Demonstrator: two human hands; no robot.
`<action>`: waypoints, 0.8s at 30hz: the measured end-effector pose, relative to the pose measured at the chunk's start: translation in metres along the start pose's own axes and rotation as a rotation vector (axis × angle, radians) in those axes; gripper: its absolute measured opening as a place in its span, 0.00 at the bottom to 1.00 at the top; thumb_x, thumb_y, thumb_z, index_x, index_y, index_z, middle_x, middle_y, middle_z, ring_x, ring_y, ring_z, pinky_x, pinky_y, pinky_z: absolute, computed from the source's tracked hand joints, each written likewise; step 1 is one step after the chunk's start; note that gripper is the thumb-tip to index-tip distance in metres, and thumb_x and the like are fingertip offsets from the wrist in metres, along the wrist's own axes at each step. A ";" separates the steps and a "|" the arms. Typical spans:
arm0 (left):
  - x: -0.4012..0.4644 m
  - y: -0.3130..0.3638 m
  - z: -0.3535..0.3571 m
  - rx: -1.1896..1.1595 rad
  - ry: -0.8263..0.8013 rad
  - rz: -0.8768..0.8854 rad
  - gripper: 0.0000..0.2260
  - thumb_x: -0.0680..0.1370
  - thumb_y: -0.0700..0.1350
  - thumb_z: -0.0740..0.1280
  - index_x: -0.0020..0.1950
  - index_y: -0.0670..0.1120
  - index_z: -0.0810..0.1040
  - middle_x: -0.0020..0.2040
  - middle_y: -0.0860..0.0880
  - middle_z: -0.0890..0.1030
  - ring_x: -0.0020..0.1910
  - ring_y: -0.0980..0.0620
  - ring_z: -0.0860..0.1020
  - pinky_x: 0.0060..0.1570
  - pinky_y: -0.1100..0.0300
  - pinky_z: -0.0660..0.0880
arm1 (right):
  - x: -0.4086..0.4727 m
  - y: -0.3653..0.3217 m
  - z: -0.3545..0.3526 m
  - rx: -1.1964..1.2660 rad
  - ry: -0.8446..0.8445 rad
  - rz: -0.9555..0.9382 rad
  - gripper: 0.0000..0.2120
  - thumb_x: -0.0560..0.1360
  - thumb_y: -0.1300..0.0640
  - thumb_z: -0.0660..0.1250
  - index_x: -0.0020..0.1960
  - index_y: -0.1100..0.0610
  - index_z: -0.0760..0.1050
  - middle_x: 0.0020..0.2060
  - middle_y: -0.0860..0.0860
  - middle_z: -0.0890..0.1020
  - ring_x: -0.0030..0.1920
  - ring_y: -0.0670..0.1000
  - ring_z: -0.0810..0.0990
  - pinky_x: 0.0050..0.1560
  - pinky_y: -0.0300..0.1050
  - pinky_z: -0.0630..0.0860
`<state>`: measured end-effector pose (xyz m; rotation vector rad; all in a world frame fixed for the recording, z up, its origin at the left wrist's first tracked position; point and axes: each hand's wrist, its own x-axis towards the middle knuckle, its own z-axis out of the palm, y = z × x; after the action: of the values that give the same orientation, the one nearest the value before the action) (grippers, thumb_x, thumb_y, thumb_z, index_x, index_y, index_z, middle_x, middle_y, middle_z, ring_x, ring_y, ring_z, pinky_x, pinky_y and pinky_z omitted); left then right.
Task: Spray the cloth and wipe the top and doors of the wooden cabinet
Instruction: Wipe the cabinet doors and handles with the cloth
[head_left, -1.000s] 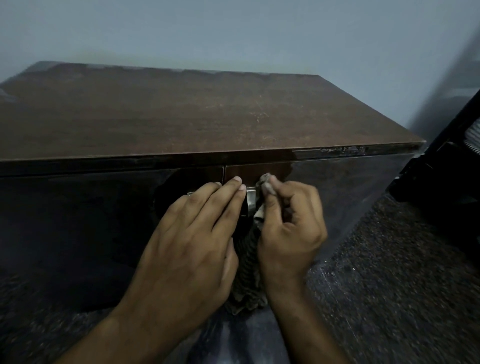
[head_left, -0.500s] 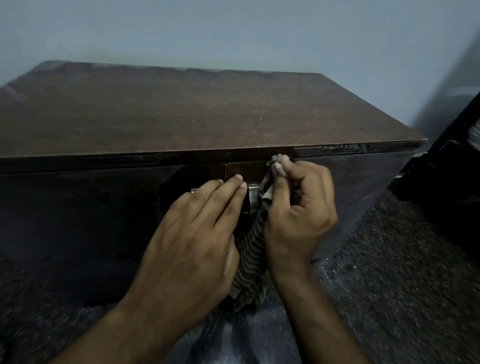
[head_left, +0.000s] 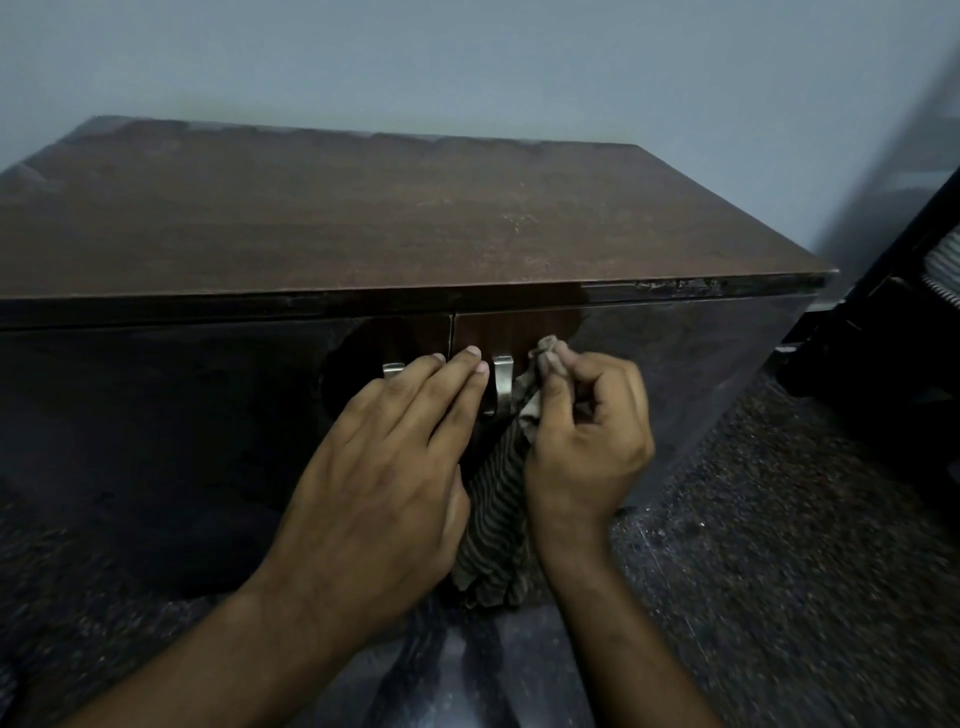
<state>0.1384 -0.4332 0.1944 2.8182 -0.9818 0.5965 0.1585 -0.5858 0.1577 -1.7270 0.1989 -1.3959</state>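
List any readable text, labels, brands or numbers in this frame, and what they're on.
None: no text, label, brand or number shows anywhere in the head view.
wooden cabinet: bare wood grain, chipped front edge, no markings.
striped cloth: pattern only, no tag visible.
metal door handles: plain.
dark object at right: too dim to tell.
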 end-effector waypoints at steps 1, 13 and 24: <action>0.000 0.000 0.000 0.008 -0.006 0.000 0.30 0.75 0.47 0.60 0.78 0.42 0.63 0.78 0.46 0.64 0.76 0.48 0.63 0.74 0.50 0.61 | 0.002 0.002 0.000 -0.012 0.003 -0.012 0.02 0.74 0.72 0.72 0.44 0.67 0.80 0.43 0.55 0.81 0.46 0.40 0.80 0.48 0.29 0.75; -0.001 0.006 -0.003 0.081 -0.045 -0.017 0.31 0.76 0.48 0.59 0.78 0.40 0.62 0.79 0.44 0.62 0.77 0.46 0.62 0.74 0.47 0.62 | -0.016 0.014 -0.004 -0.032 -0.055 0.076 0.03 0.75 0.70 0.71 0.44 0.66 0.79 0.43 0.53 0.81 0.46 0.39 0.80 0.46 0.28 0.74; 0.001 0.007 -0.004 0.075 -0.058 -0.026 0.31 0.76 0.48 0.59 0.78 0.40 0.62 0.79 0.44 0.62 0.77 0.46 0.62 0.74 0.47 0.63 | -0.020 0.005 -0.004 -0.003 -0.074 0.127 0.03 0.74 0.72 0.72 0.43 0.66 0.80 0.43 0.55 0.82 0.47 0.37 0.80 0.47 0.26 0.74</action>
<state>0.1332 -0.4385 0.1980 2.9247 -0.9505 0.5641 0.1500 -0.5782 0.1398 -1.7349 0.2651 -1.2385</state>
